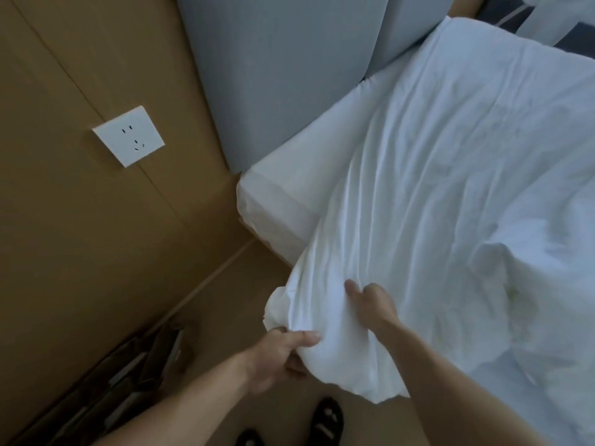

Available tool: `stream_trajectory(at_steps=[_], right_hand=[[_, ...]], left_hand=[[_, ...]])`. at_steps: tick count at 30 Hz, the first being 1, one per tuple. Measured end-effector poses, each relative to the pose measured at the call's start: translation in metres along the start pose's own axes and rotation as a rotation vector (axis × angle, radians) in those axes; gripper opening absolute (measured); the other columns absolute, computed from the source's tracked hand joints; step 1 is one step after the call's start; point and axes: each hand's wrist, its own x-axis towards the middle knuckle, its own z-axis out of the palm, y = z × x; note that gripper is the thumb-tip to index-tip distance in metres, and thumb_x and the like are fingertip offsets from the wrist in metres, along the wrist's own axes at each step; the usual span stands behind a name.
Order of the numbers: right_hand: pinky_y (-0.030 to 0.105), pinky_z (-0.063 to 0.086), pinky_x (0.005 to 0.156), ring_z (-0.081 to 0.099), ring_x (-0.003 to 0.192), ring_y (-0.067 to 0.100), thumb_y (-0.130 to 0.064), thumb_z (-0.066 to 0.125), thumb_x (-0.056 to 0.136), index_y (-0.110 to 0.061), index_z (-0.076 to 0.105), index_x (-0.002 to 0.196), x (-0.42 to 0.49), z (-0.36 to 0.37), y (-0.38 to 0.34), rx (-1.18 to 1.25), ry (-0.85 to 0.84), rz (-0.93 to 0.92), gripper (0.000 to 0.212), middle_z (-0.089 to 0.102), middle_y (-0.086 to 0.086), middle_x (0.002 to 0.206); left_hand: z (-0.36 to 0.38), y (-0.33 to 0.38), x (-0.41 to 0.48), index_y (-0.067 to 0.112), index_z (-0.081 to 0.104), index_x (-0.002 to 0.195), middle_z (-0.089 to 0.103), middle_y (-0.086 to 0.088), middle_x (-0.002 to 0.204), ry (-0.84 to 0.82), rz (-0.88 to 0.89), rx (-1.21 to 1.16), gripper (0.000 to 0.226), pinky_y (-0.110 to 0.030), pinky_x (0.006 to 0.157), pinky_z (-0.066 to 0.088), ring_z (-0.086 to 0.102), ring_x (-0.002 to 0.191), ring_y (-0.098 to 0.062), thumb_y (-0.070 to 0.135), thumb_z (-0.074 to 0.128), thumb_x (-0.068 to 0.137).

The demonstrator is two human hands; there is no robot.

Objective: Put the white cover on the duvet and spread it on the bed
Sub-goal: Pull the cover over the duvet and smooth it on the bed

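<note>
The white covered duvet lies wrinkled across the bed, with one corner hanging off the near edge. My left hand grips that hanging corner from below, thumb on top of the cloth. My right hand rests on top of the duvet a little further in, fingers bent into the fabric; whether it pinches the cloth is unclear. A bunched fold of the cover sits to the right of my right arm.
A grey padded headboard stands behind the bed. The tan wall at left carries a white socket. Flattened cardboard lies along the wall's foot. My dark sandals stand on the floor by the bed.
</note>
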Motion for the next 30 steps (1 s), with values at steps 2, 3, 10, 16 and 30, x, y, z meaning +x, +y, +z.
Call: stream_trajectory(at_steps=[2,3,10,16,30], right_hand=[[0.034,0.043,0.073,0.055,0.083,0.030,-0.042,0.037,0.103,-0.007,0.058,0.082,0.001,-0.003,-0.001,0.010,0.062,-0.054,0.046,0.058,0.009,0.081],[0.033,0.039,0.067,0.051,0.075,0.028,-0.039,0.035,0.105,-0.006,0.056,0.077,-0.004,-0.008,0.001,0.024,0.128,-0.114,0.047,0.053,0.006,0.072],[0.032,0.046,0.060,0.044,0.054,0.014,-0.035,0.028,0.106,-0.010,0.047,0.063,-0.033,-0.043,0.072,-0.089,0.288,-0.138,0.053,0.051,0.003,0.061],[0.036,0.033,0.056,0.049,0.057,0.026,-0.031,0.037,0.105,-0.010,0.043,0.061,-0.027,-0.043,0.091,-0.087,0.298,-0.242,0.049,0.046,-0.001,0.055],[0.033,0.051,0.070,0.064,0.071,0.020,-0.035,0.038,0.104,-0.010,0.061,0.076,-0.009,-0.041,0.091,-0.135,-0.102,-0.113,0.043,0.067,0.002,0.074]], left_hand=[[-0.014,0.000,0.003,0.018,0.062,0.123,0.074,-0.011,0.105,0.016,-0.006,0.017,0.065,-0.040,0.082,0.051,0.069,0.092,-0.034,0.050,0.077,0.068],[-0.023,0.000,0.005,0.018,0.061,0.122,0.074,-0.011,0.103,0.056,-0.029,0.060,0.074,-0.036,0.077,0.051,0.070,0.085,-0.028,0.059,0.077,0.062],[-0.052,0.043,0.028,0.025,0.022,0.157,0.030,-0.009,0.160,0.436,0.034,0.097,0.124,-0.055,0.115,0.028,0.033,0.143,-0.033,0.089,0.062,0.059],[-0.023,0.087,0.063,0.013,0.062,0.117,0.065,-0.005,0.123,0.447,0.118,0.382,0.084,-0.043,0.099,0.049,0.063,0.108,-0.025,0.081,0.059,0.067],[0.026,0.064,0.118,0.012,0.061,0.125,0.065,-0.007,0.123,0.403,0.046,0.465,0.056,-0.035,0.093,0.050,0.062,0.110,-0.027,0.052,0.067,0.087]])
